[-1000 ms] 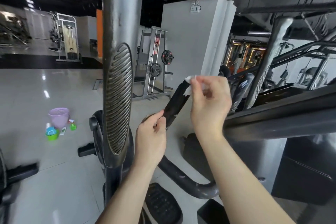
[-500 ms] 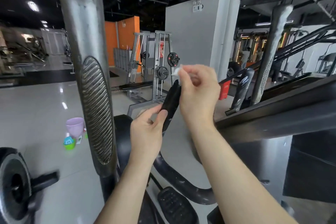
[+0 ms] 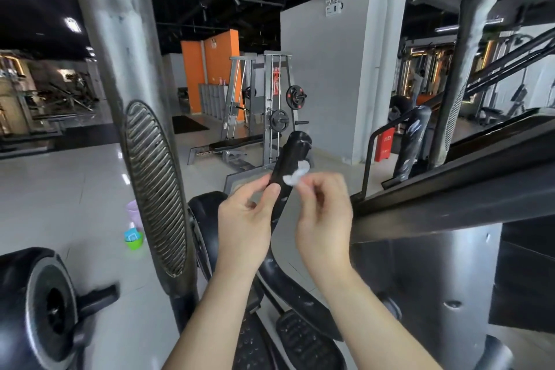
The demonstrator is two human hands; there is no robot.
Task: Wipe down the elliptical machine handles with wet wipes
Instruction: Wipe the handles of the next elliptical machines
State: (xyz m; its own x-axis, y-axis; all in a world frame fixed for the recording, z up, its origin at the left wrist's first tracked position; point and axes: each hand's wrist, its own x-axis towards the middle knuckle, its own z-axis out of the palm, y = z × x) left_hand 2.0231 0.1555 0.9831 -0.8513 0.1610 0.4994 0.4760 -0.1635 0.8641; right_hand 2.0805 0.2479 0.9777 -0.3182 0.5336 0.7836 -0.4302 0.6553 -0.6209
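Tilted black padded elliptical handle [image 3: 289, 155], top leaning right, small crumpled white wet wipe [image 3: 295, 175] pressed against its right side, below the tip

I am holding both hands raised side by side, close but apart, backs turned toward me. My left hand [image 3: 244, 221] is pinching the handle [image 3: 292, 153] between thumb and forefinger; my right hand [image 3: 326, 216], fingers curled, is pinching the wipe [image 3: 295, 175] against it.

Most of the wet wipe [image 3: 295, 175] is buried in my right hand [image 3: 326, 219]; only a small white wad shows. My left hand [image 3: 244, 227] covers part of the black handle [image 3: 290, 159]. A grey upright [image 3: 126, 39] hides half the purple bucket [image 3: 132, 213]. My forearms are cut off at the bottom edge.
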